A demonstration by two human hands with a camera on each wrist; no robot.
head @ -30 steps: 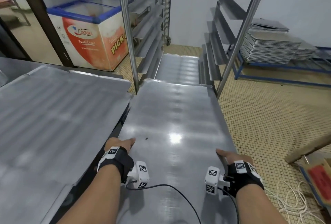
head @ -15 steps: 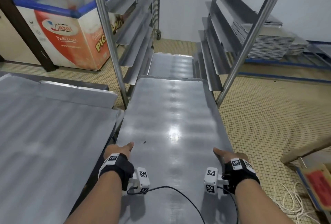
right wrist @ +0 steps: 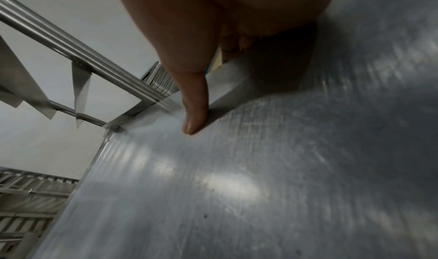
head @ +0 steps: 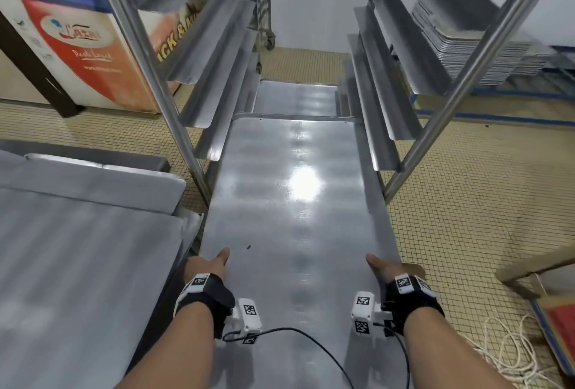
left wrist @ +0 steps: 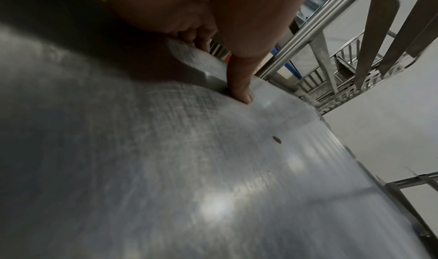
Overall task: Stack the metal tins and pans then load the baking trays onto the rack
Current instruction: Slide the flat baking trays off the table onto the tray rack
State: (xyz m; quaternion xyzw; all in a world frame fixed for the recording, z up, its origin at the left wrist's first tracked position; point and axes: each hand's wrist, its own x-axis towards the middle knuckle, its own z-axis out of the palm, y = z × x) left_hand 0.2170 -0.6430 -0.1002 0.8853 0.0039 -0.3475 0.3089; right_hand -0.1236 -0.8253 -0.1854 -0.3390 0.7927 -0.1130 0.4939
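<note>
I hold a long flat metal baking tray (head: 295, 217) level in front of me, its far end between the side rails of the steel rack (head: 385, 99). My left hand (head: 207, 265) grips the tray's left rim, thumb on top and fingers curled beneath, as the left wrist view shows with the hand (left wrist: 227, 44) on the tray (left wrist: 213, 169). My right hand (head: 387, 267) grips the right rim the same way; in the right wrist view its thumb (right wrist: 195, 113) presses the tray (right wrist: 237, 188) edge. Another tray (head: 295, 97) lies lower in the rack.
A steel table with trays (head: 77, 248) stands at my left. A freezer chest (head: 81, 43) is behind the rack's left post (head: 149, 77). Stacked trays (head: 473, 46) sit at the back right. A box (head: 557, 326) and white rope (head: 504, 354) lie on the tiled floor.
I have stepped toward the rack with the tray, and its far end has slid in between the rails. Both hands keep their grip on the rims.
</note>
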